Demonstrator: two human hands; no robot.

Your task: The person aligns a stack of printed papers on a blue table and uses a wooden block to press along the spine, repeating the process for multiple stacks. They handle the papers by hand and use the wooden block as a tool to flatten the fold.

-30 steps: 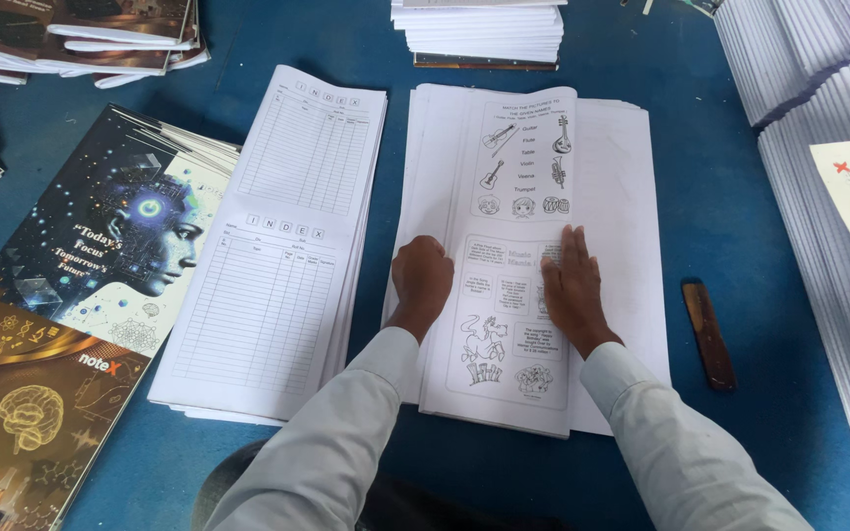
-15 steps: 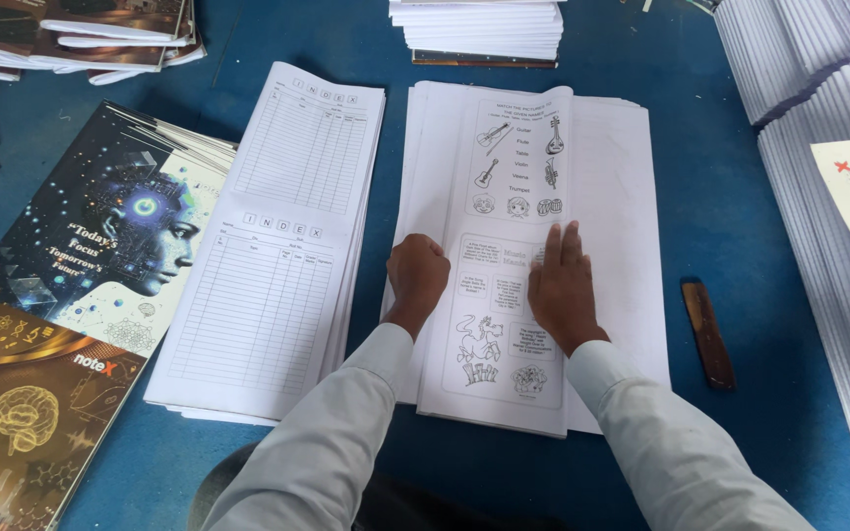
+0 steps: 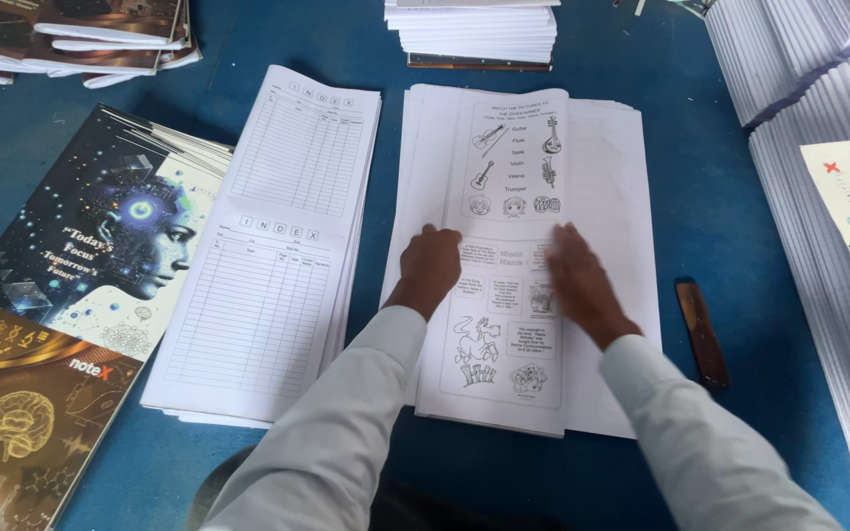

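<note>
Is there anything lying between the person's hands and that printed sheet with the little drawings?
Nothing visible. The left hand and the right hand both press straight on the printed sheet, which tops the white paper stack. The dark flat tool lies apart, to the right.

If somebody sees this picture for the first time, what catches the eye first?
Both hands, left hand and right hand, press flat on a printed picture sheet topping a white paper stack at the centre of the blue table. To the left lie ruled index sheets and dark, colourful covers.
</note>
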